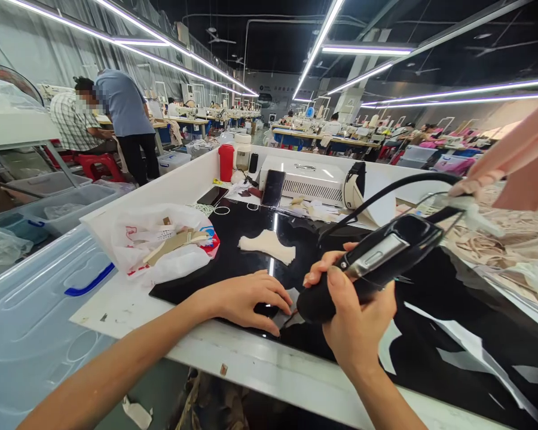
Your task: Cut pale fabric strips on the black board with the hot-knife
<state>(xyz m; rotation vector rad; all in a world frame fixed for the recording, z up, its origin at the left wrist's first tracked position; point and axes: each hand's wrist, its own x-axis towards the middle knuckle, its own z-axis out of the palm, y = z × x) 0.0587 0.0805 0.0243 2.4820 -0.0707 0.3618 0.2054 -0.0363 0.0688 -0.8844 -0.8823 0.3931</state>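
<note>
Bench (233,351): stands beneath both hands, white, walled along the back and left side.
Black sheet (233,280): covers much of the bench top, shiny, strewn with pale scraps (466,337) at right.
White vented box (316,179): sits at the back of the bench, handle on top.
Plastic bag (186,260): lies gaping at left, holding tan pieces.
Black handheld tool (383,260): slants over the sheet, lower end toward the left fingertips, cord leading off the upper end.
Right hand (354,316): clamps round the tool's body.
Left hand (251,297): rests on the sheet, thumb and fingers spread apart.
Cream piece (269,245): lies flat on the sheet, just beyond the left hand.
Small translucent piece (293,295): lies at the left fingertips, under the tool's lower end.
</note>
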